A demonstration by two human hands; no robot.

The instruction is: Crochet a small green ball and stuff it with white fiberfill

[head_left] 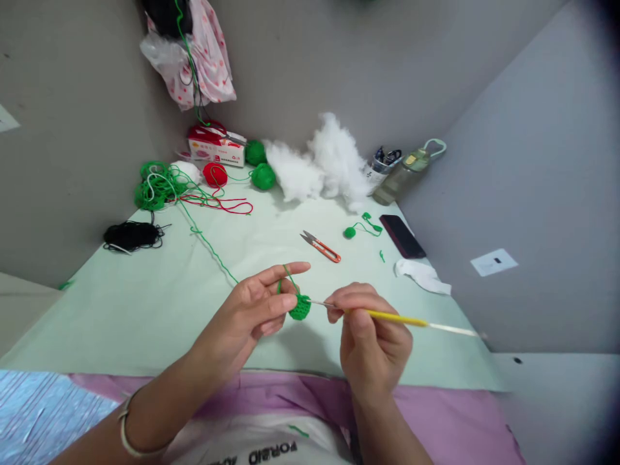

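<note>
Between thumb and fingers, my left hand (pixel 254 307) pinches a small green crochet piece (pixel 300 309). Its index finger is stretched out, with green yarn (pixel 213 253) looped over it; that strand runs back across the table to the tangled heap. My right hand (pixel 371 329) grips a crochet hook (pixel 397 317) with a yellow handle, held like a pen. The hook's metal tip meets the top edge of the green piece; whether it is inside a stitch I cannot tell. Beyond my hands lie orange thread snips (pixel 322 247).
At the back left are tangled green yarn (pixel 157 187), black yarn (pixel 133 236), a red yarn ball (pixel 215 174) and a box (pixel 216 145). White stuffing (pixel 334 161) sits at the back. A bottle (pixel 404 174), phone (pixel 402 236) and white cloth strip (pixel 423 276) are to the right.
</note>
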